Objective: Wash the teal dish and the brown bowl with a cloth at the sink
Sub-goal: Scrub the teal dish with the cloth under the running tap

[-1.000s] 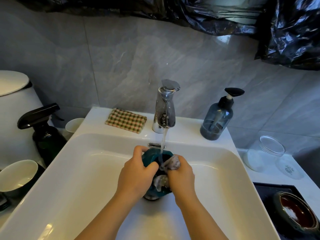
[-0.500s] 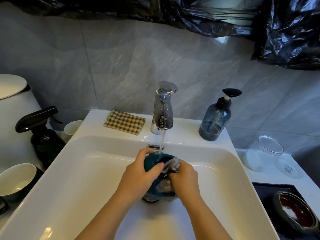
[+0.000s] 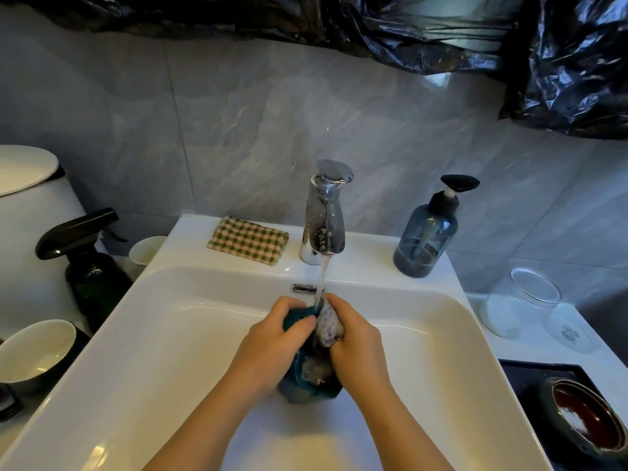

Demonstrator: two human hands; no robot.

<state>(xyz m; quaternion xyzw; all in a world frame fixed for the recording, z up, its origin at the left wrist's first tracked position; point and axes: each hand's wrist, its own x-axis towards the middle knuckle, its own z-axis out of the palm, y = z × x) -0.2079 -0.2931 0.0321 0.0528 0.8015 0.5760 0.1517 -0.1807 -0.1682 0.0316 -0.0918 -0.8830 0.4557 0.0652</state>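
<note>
I see the right hand (image 3: 360,348) has worked the cloth (image 3: 328,324) up from the dish's hollow to its far rim, directly under the stream (image 3: 321,280) from the tap (image 3: 324,215). Its grip is clamped on the wadded cloth. The left hand (image 3: 272,348) stays clamped on the teal dish (image 3: 306,390), thumb over the rim, holding it on edge over the middle of the sink (image 3: 170,300), a little toward its back wall. I judge the wiping of this dish well along, with the rim now being rinsed. The brown bowl (image 3: 591,416) sits untouched on the dark tray (image 3: 520,372) at the near right corner of the desk (image 3: 530,351), so half the task is still ahead.
</note>
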